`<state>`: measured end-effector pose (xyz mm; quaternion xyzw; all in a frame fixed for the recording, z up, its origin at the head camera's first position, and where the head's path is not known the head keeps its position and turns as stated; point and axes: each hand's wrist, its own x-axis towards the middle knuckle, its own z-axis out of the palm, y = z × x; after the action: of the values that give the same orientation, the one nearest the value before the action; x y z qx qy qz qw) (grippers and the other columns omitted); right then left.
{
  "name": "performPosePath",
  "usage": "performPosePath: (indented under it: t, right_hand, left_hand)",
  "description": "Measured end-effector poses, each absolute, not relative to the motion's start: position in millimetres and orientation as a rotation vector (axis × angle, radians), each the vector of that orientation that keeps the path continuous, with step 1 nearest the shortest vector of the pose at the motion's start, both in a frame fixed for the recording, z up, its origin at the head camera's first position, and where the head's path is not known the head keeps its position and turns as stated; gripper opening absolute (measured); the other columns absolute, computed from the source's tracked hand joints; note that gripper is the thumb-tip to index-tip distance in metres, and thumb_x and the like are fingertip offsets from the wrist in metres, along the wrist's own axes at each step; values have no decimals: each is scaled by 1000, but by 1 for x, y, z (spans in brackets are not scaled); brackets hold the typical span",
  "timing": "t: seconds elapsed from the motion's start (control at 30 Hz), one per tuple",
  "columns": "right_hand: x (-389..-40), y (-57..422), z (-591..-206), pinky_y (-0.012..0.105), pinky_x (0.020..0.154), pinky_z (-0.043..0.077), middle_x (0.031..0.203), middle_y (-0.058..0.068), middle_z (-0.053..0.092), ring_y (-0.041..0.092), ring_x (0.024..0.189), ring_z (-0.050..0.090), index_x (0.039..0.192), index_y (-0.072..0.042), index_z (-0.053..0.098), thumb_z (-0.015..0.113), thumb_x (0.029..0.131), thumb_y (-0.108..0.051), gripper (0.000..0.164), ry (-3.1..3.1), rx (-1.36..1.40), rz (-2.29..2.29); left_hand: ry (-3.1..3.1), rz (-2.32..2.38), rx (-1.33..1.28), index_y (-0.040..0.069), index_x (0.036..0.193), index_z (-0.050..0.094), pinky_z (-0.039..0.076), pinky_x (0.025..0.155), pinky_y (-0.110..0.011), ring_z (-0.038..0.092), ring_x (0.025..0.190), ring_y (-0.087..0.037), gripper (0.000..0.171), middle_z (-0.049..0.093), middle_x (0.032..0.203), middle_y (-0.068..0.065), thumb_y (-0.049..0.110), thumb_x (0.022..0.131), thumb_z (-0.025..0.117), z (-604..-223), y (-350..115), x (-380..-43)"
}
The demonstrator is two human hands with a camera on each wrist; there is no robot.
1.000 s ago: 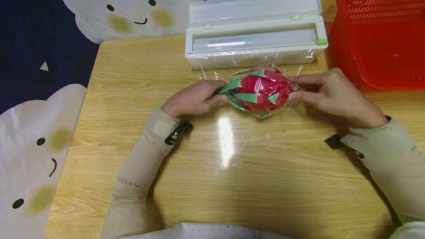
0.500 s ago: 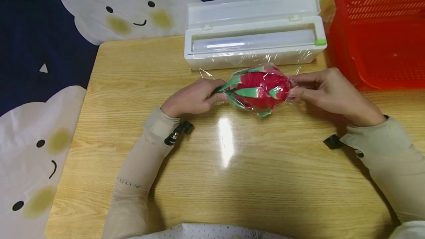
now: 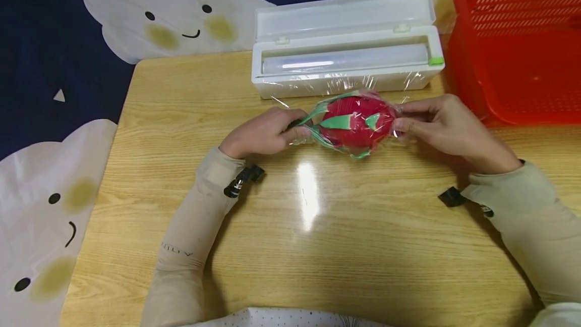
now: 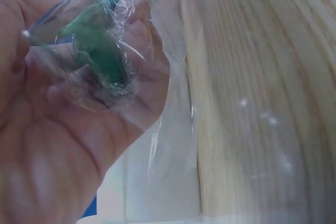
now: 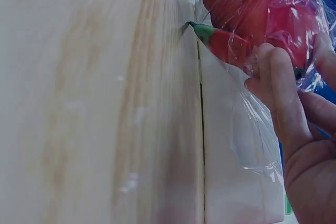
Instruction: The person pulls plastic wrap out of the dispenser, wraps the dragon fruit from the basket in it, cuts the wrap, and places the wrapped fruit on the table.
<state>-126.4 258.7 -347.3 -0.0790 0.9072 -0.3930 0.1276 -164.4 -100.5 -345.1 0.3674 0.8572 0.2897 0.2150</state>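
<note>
Dragon fruit (image 3: 356, 132), one, in cling film (image 5: 254, 129), just right of centre, head frame; left hand (image 3: 268, 131), grip pinching its leafy end; right hand (image 3: 440, 122), grip pinching film opposite; advisable: draw film evenly taut, gather ends snugly, avoid tearing

The wrapped dragon fruit (image 3: 358, 134) has turned in place, its front green leaves (image 3: 336, 122) rolling up toward the white box (image 3: 345, 16).

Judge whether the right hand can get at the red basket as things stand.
Probably yes: the red basket sits near the right hand, open at the top, nothing visible between. The hand pinches the wrapped dragon fruit, though, so may need to let go first.
</note>
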Motion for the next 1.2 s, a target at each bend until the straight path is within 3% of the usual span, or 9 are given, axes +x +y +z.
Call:
performPosePath:
  t: [0.27, 0.5, 0.6, 0.87, 1.2]
  right_hand:
    - [-128, 258, -351, 22, 57, 49, 109, 10, 81, 8, 69, 61, 126, -6, 74, 76, 95, -24, 36, 2637, -191, -1175]
    - [-129, 257, -350, 26, 52, 45, 86, -17, 77, 12, 66, 58, 127, -4, 73, 73, 98, -27, 37, 2636, -166, -1181]
    - [-128, 256, -350, 26, 51, 43, 84, -22, 74, 11, 66, 55, 126, -4, 74, 73, 98, -28, 37, 2641, -172, -1189]
    - [-129, 255, -352, 26, 52, 41, 105, -1, 81, 10, 72, 55, 127, -5, 74, 70, 99, -28, 36, 2647, -155, -1197]
    - [-130, 253, -354, 22, 60, 43, 94, -20, 77, 7, 77, 55, 126, -6, 75, 70, 99, -33, 38, 2670, -147, -1215]
  left_hand:
    - [2378, 818, 986, 7, 107, 63, 42, 68, -28, 48, 68, -12, 26, 52, 77, 1, 29, 109, 50, -347, -100, -168]
    - [2386, 821, 949, 10, 103, 62, 40, 68, -28, 45, 69, -12, 25, 49, 77, 1, 30, 110, 50, -344, -99, -169]
    - [2378, 816, 942, 10, 102, 62, 40, 68, -28, 45, 69, -12, 26, 48, 77, 1, 31, 110, 49, -343, -99, -169]
    - [2359, 835, 911, 13, 90, 57, 37, 66, -28, 43, 68, -13, 28, 46, 75, 2, 31, 110, 48, -345, -100, -172]
    - [2351, 887, 889, 11, 96, 62, 37, 64, -28, 42, 65, -13, 27, 47, 73, 2, 30, 110, 49, -350, -101, -176]
